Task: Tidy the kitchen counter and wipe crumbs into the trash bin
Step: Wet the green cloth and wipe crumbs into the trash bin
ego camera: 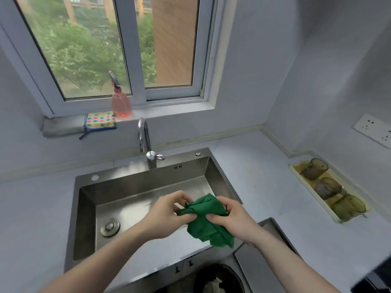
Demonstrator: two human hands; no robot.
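Both hands meet over the right front part of the steel sink (84, 218), sharing a crumpled green cloth (206, 220). The left hand (167, 216) has its fingers curled in, thumb and fingertips pinching the cloth's left edge. The right hand (232, 218) grips the bunched right side, fingers bent and pressed together around the fabric. The cloth hangs in the air, touching nothing but the hands. Its long axis runs from the upper fold between the hands down and to the right, with a loose corner pointing down toward the sink's front rim.

Below that corner, at the near edge, sits a dark round trash bin (218, 278) with something pale inside. The pale counter (264, 176) wraps around the sink on both sides. A curved faucet (146, 142) stands behind the basin, its spout arching forward over it. On the window sill above stand a pink spray bottle (120, 102) and, just to its left, a spotted cloth pad (100, 120). Along the right wall a narrow tray (313, 191) holds three tinted cups (328, 188) lying on their sides in a row.
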